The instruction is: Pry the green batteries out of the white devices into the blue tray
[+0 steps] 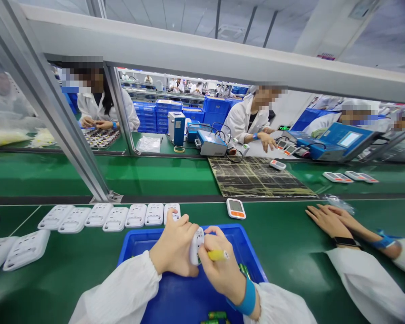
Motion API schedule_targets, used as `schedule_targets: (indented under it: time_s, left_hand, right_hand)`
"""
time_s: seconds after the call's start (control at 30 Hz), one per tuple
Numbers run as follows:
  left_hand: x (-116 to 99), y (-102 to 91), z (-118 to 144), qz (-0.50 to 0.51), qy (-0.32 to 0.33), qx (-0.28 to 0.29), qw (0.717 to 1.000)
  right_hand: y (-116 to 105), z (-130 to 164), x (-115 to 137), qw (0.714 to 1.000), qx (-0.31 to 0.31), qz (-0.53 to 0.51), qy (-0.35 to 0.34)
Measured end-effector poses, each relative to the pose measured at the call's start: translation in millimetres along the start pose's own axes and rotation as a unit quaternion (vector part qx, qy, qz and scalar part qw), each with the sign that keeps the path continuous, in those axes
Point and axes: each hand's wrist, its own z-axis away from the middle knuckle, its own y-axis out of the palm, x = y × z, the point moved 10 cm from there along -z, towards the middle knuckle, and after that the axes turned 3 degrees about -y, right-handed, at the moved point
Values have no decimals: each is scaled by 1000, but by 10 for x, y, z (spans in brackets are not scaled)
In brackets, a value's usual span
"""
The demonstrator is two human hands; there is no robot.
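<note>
Row of white shells (114, 217) along counter (70, 265) far edge, open green below. Left hand (173, 246) grip clamped on white shell (195, 245) over blue tray (135, 245); right hand (222, 265) pinches yellow battery (218, 255) against it. Meter (236, 208) beyond tray. Co-worker's hands (334, 220) flat at right, well apart.

Row of white housings (114, 217), orange-edged monitor (236, 208), co-worker's hands (330, 219) on green table (290, 252).
</note>
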Motion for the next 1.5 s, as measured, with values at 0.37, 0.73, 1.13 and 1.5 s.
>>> schedule_targets:
  time_s: [0.37,0.73,1.13,1.5]
  left_hand:
    - [190,-177,17,45,-22,-51,997]
    - [272,-250,30,84,-25,-67,994]
    - [277,-343,42,133,-35,-90,986]
    - [365,-350,57,153,-73,-107,980]
  right_hand:
    - [-526,184,-688,926,-267,-184,195]
    - [-476,127,-631,929,-256,-229,135]
    - [-246,119,-704,913,-205,-284,209]
    - [-418,169,-773,895,-274,-268,227]
